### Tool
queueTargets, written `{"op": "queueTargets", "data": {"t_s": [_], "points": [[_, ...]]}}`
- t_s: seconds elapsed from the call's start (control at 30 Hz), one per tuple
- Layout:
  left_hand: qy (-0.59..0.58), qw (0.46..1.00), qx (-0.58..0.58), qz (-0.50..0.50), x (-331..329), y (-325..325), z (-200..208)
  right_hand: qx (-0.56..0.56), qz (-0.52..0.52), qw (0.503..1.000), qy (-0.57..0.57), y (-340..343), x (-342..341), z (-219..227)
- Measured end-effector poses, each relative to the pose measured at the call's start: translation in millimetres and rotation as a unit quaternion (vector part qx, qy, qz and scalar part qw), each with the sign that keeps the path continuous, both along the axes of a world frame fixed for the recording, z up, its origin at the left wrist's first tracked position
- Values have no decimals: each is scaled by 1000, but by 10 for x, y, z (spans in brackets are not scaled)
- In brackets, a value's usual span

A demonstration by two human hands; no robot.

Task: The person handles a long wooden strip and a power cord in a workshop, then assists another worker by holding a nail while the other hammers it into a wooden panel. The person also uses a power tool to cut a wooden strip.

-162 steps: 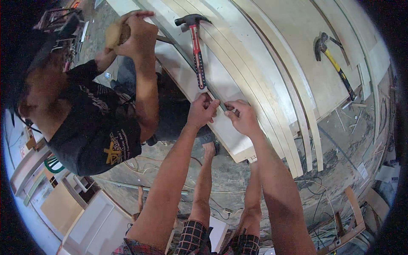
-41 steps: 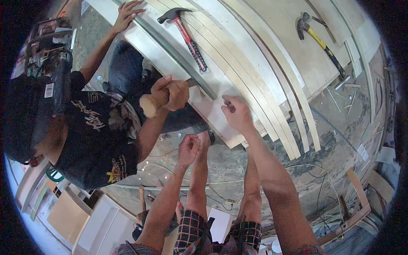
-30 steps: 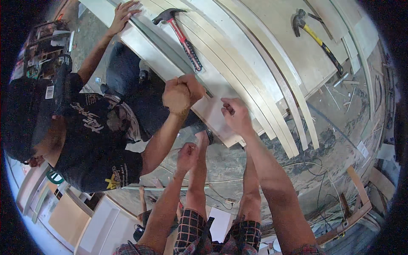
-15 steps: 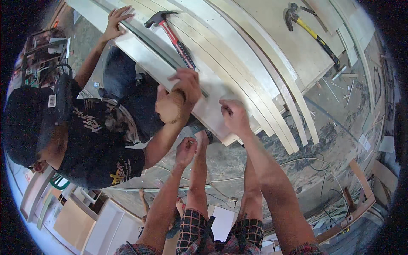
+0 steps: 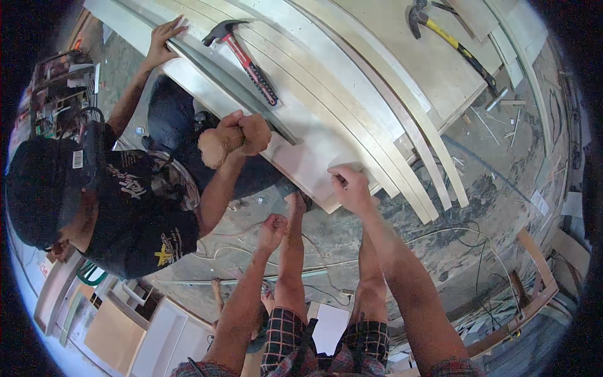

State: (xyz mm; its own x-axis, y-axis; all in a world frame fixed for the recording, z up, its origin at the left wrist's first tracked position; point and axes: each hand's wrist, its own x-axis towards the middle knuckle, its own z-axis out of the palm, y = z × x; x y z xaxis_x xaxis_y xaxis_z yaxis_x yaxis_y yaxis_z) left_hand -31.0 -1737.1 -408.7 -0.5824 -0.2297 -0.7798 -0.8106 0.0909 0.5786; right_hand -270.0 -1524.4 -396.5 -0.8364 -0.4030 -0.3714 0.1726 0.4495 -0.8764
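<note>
My right hand [image 5: 352, 190] is closed, thumb against curled fingers, over the near end of a pale board [image 5: 308, 166]. Whatever it may hold is too small or hidden to make out. Lower and to the left, my left hand [image 5: 274, 232] hovers above the floor with its fingers curled in; their contents, if any, do not show. A claw hammer with a red and dark handle [image 5: 251, 75] lies on the boards beyond my hands. Across from me, a co-worker's hand [image 5: 254, 135] is beside a round tan object [image 5: 217, 147]; their other hand [image 5: 164, 43] rests on the board's far edge.
Several long pale wood strips [image 5: 377, 135] run across the work surface. A yellow-handled hammer [image 5: 449, 43] lies on a wide panel [image 5: 427, 75] at the far right. The co-worker [image 5: 138, 207] crouches at left. Cables [image 5: 477, 251] and wood scraps lie on the floor.
The co-worker's near hand and the round tan object have moved left, away from the board. The view has shifted slightly; my two hands stay in nearly the same pose.
</note>
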Motion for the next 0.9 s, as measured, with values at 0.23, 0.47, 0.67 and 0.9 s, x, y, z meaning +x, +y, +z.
{"op": "queueTargets", "data": {"t_s": [0.23, 0.47, 0.67, 0.9], "points": [[-44, 997, -36, -52, 235, 44, 132, -6, 12, 1000, 2, 219, 118, -6], [-124, 991, -39, -7, 1013, 310, 268, 44, 82, 989, -119, 1057, 645, 150], [-125, 987, -89, -46, 980, 747, 666, 103, 123, 977, -141, 2125, 924, 495], [-59, 985, -118, -114, 377, 1304, 1357, 147, 127, 971, -140, 3195, 909, 736]]}}
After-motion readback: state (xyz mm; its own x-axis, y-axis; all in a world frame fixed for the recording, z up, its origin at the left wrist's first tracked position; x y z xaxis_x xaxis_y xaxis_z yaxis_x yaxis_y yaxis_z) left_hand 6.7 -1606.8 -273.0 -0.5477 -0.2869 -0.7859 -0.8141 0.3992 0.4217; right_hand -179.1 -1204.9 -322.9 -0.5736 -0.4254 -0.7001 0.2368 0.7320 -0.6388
